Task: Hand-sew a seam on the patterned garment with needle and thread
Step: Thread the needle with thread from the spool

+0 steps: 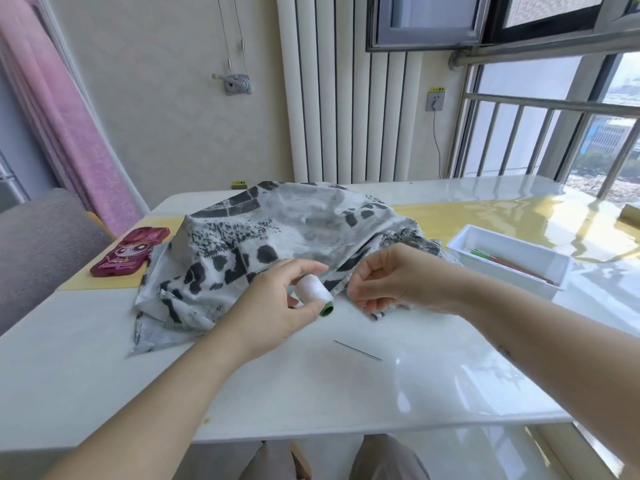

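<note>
Single head-worn view, wide angle.
Looks forward and down across the table (86, 358), close above its near edge.

Fingers of the left grip (277, 303) hide part of the spool (313, 287), any thread at the curled right grip (398, 278) is too fine to tell, the eye of the needle (358, 350) is too small to see, and both forearms run off the lower edge.
</note>
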Action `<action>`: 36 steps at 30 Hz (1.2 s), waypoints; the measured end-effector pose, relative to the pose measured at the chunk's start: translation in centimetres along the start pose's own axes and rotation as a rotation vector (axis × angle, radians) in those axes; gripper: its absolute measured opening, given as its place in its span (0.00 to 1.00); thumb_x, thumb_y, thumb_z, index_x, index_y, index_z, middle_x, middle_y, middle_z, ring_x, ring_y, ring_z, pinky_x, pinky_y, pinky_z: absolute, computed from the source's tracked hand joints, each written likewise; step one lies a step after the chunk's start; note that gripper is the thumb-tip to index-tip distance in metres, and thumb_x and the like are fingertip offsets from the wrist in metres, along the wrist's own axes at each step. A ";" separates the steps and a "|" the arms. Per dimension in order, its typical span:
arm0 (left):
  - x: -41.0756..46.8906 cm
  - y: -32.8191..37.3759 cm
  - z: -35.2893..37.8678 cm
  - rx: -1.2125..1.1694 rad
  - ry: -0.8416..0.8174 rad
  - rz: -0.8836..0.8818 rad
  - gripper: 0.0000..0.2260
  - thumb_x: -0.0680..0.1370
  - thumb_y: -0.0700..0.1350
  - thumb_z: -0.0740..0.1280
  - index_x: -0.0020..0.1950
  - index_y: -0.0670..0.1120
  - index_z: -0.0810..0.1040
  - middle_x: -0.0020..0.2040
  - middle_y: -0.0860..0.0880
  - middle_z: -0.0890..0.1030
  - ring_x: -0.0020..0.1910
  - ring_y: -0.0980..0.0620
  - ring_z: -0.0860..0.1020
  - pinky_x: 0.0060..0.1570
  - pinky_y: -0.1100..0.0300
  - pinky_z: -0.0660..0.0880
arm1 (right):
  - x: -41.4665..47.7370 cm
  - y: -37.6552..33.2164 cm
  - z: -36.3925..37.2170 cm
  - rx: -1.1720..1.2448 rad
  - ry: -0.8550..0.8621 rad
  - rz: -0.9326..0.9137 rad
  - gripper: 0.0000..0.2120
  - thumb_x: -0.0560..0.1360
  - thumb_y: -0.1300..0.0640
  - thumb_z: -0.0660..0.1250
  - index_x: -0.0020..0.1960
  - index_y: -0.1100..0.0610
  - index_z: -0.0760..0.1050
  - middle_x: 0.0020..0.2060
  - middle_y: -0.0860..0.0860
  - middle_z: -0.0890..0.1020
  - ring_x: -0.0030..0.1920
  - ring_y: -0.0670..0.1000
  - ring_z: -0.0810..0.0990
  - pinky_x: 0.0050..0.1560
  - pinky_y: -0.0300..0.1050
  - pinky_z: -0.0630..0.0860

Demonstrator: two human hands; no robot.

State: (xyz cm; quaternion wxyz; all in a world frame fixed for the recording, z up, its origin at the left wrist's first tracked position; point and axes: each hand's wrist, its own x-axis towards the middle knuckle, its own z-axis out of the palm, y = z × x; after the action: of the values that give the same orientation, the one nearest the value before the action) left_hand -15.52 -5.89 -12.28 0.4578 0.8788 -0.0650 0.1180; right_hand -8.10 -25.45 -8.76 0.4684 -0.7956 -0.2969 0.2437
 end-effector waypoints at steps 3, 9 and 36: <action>0.9 0.0 1.3 0.113 -0.092 -0.002 0.13 0.74 0.44 0.70 0.55 0.58 0.77 0.54 0.60 0.74 0.41 0.67 0.75 0.41 0.75 0.68 | -0.3 -0.4 -1.2 -0.034 0.045 -0.024 0.05 0.73 0.61 0.71 0.39 0.57 0.79 0.31 0.48 0.82 0.33 0.45 0.79 0.39 0.37 0.76; 2.5 -0.2 4.4 0.480 -0.168 0.007 0.12 0.76 0.49 0.64 0.59 0.58 0.76 0.62 0.62 0.70 0.59 0.56 0.70 0.58 0.55 0.71 | -0.4 -0.8 -1.9 -0.165 0.180 -0.055 0.05 0.73 0.60 0.70 0.38 0.56 0.79 0.29 0.46 0.82 0.31 0.41 0.79 0.36 0.33 0.74; -0.7 2.2 3.8 0.088 -0.017 -0.058 0.02 0.75 0.47 0.70 0.43 0.53 0.81 0.35 0.56 0.77 0.32 0.60 0.71 0.36 0.67 0.69 | -1.3 -1.4 -1.4 0.185 0.203 -0.009 0.07 0.74 0.60 0.69 0.38 0.57 0.76 0.30 0.50 0.81 0.30 0.46 0.77 0.37 0.38 0.74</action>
State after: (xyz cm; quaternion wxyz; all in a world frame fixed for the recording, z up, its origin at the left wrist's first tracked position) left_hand -16.17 -10.31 -12.87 0.4216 0.9005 -0.0381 0.0998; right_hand -8.40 -26.70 -6.72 0.5686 -0.7683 -0.2275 0.1862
